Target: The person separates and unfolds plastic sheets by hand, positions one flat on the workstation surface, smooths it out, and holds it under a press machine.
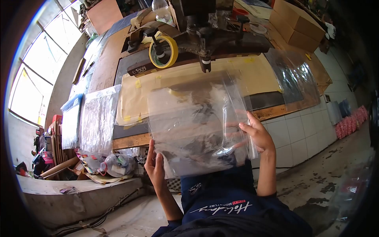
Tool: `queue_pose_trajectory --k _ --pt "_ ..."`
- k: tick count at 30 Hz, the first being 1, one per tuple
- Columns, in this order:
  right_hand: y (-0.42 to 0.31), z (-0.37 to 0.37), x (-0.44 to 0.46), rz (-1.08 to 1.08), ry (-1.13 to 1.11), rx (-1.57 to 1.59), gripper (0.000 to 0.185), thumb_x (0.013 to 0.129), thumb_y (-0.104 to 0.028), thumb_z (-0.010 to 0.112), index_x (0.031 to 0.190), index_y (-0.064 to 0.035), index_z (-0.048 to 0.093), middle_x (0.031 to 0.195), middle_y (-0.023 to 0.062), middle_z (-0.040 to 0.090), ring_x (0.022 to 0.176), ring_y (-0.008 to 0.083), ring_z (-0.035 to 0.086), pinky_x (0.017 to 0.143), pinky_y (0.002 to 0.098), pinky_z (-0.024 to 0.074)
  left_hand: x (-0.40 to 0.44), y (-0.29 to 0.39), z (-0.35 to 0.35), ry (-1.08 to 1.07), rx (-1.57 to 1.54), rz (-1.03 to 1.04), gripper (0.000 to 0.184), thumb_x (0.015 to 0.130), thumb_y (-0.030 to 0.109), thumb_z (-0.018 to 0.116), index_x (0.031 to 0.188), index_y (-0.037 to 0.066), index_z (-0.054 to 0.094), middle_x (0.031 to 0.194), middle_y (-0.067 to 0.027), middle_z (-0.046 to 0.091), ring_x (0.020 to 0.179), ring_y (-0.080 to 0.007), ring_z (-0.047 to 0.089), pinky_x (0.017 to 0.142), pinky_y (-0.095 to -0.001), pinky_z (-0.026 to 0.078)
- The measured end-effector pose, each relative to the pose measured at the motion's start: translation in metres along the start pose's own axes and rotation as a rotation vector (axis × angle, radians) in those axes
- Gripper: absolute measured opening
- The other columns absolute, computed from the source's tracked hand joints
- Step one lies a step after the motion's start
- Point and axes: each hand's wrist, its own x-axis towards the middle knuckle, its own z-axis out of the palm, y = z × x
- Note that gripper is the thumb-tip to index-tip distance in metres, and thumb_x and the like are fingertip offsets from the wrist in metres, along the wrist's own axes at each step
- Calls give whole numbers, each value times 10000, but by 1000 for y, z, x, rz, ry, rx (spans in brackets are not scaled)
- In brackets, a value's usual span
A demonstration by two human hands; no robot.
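Note:
Clear plastic bags (189, 134), seemingly several in a loose stack, are held up in front of my body at the workbench edge. My left hand (155, 168) grips their lower left side, with thumb and forefinger visible and the other fingers partly hidden. At the right side, my right hand (258, 134) is closed on the folded edge, its fingers showing through the film. Behind the bags lies a brown paper sheet (260, 75) fixed with yellow tape pieces.
A dark metal machine (197, 43) with a yellow tape roll (174, 51) stands over the bench. Clear plastic stacks hang over the edge at left (99, 118) and right (296, 79). A cardboard box (296, 25) sits back right; pink bundles (351, 122) lie along the wall.

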Motion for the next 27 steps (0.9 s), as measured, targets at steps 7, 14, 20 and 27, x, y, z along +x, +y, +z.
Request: queue_pose_trajectory --k 7,14,20,27 --pt "4 -9 12 -48 -115 714 466 872 -45 419 1311 -35 263 1175 244 497 939 318 605 498 325 561 -1 -10 -1 -33 -35 5 396 886 85 475 1256 -46 423 1171 -55 536 661 3 404 596 -130 334" --pt "0 -6 -5 -64 44 -24 506 871 -27 362 1342 -16 176 1149 250 515 837 320 636 566 342 573 2 -5 1 -29 60 62 394 884 57 468 1263 -38 417 1224 -54 503 850 -22 479 766 -149 368" --pt "-8 -13 -3 -77 -69 224 518 866 -10 372 1349 -38 189 1146 276 499 837 331 633 531 310 574 -2 -15 -1 10 -117 -64 371 906 104 458 1257 -14 440 1000 14 578 686 3 410 622 -130 344" --pt "-5 -17 -12 -62 80 689 527 842 39 364 1346 -46 239 1213 272 446 864 307 630 537 261 571 -7 2 2 -55 -59 -137 367 933 190 429 1265 34 455 735 71 479 608 -12 382 517 -170 302"
